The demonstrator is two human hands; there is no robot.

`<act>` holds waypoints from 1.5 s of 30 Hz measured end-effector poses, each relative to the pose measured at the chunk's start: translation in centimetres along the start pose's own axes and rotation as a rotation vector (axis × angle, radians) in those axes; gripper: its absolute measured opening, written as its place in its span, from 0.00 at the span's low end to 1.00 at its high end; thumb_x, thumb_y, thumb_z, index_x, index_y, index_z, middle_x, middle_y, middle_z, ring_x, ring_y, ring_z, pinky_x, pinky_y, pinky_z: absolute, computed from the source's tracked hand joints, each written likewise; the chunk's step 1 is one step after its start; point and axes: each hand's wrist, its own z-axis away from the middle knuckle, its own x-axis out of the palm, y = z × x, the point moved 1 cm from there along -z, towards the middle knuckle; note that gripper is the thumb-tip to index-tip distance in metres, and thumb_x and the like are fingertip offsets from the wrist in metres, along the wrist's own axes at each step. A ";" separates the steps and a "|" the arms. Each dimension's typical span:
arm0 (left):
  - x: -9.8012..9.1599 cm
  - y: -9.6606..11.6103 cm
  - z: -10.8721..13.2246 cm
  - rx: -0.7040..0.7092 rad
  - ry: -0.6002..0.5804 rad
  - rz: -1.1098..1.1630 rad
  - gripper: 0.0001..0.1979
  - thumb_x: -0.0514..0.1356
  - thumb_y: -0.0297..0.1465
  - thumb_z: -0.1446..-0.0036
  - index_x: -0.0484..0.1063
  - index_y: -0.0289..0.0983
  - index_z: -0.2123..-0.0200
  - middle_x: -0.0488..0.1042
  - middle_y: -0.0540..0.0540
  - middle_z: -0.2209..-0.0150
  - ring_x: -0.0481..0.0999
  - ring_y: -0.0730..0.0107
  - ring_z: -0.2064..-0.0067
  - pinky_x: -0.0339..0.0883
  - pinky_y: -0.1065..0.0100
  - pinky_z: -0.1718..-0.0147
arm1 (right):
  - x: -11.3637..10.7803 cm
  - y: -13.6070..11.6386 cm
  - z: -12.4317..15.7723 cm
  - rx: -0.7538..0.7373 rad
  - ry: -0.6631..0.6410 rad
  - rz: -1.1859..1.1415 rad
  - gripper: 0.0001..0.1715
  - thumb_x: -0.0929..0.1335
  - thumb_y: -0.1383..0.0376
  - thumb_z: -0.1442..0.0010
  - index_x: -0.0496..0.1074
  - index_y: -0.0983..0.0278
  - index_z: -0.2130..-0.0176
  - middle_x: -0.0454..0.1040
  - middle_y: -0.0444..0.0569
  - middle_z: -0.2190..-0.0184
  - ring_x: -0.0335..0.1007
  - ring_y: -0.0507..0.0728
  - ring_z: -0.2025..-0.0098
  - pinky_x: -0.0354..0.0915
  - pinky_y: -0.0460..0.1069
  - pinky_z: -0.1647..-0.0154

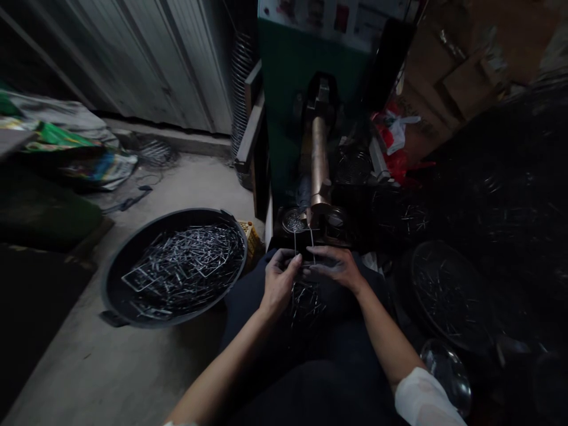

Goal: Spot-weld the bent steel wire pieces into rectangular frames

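Note:
Both of my hands hold a thin metal wire frame (313, 244) between them, its far end at the copper-coloured tip of a machine (319, 160). My left hand (281, 278) pinches the frame's left side between thumb and fingers. On the right side, my right hand (337, 266) has its fingers closed on the wire. A small round dish of tiny metal bits (294, 220) sits just left of the machine's tip. Loose wire pieces (306, 303) lie on my lap below the hands.
A large black basin (106, 284) full of bent wire pieces stands on the floor at left, beside a yellow crate (252, 239). At right are a dark basin (417, 266) with wires and a shiny metal bowl (447, 376). Cardboard (470, 83) is at the upper right.

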 end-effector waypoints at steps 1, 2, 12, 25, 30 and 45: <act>0.1 0.0 -0.1 -0.002 -0.002 0.011 0.20 0.71 0.44 0.49 0.71 0.38 0.61 0.77 0.50 0.73 0.78 0.69 0.75 0.72 0.71 0.74 | 0.0 0.0 -0.1 0.003 0.003 -0.003 0.24 0.76 0.57 0.39 0.77 0.53 0.44 0.80 0.47 0.47 0.77 0.60 0.45 0.70 0.56 0.39; 0.2 0.1 -0.1 -0.004 -0.003 0.021 0.20 0.71 0.44 0.49 0.71 0.38 0.61 0.77 0.50 0.73 0.78 0.69 0.75 0.72 0.71 0.74 | 0.0 0.1 -0.1 0.003 0.007 -0.008 0.24 0.76 0.57 0.39 0.77 0.53 0.44 0.80 0.47 0.47 0.77 0.60 0.45 0.70 0.56 0.39; -0.3 0.5 -0.3 0.118 0.031 -0.215 0.16 0.70 0.42 0.47 0.73 0.37 0.66 0.76 0.49 0.71 0.76 0.71 0.72 0.70 0.72 0.73 | 0.4 0.4 -0.2 0.015 0.010 -0.033 0.25 0.76 0.54 0.40 0.77 0.54 0.44 0.80 0.48 0.48 0.77 0.60 0.45 0.70 0.55 0.41; 1.5 3.4 -7.7 0.111 0.006 -0.125 0.19 0.71 0.42 0.52 0.69 0.36 0.67 0.75 0.52 0.76 0.74 0.74 0.79 0.69 0.74 0.80 | -1.9 2.5 -5.3 0.222 0.193 -0.164 0.19 0.74 0.51 0.43 0.77 0.65 0.66 0.77 0.45 0.72 0.72 0.53 0.69 0.67 0.47 0.65; 1.5 3.4 -8.8 0.126 -0.004 -0.092 0.20 0.71 0.43 0.53 0.68 0.36 0.68 0.74 0.53 0.78 0.72 0.76 0.82 0.65 0.75 0.82 | -1.7 2.7 -6.1 0.197 0.247 -0.184 0.18 0.74 0.51 0.42 0.78 0.65 0.66 0.78 0.46 0.71 0.73 0.54 0.68 0.69 0.48 0.66; -2.7 3.5 -6.9 0.152 0.113 -0.126 0.19 0.71 0.41 0.53 0.69 0.36 0.66 0.74 0.52 0.77 0.73 0.73 0.79 0.68 0.73 0.80 | -4.8 3.9 2.4 0.314 0.339 -0.024 0.18 0.72 0.52 0.40 0.78 0.65 0.64 0.78 0.46 0.69 0.73 0.54 0.66 0.68 0.48 0.62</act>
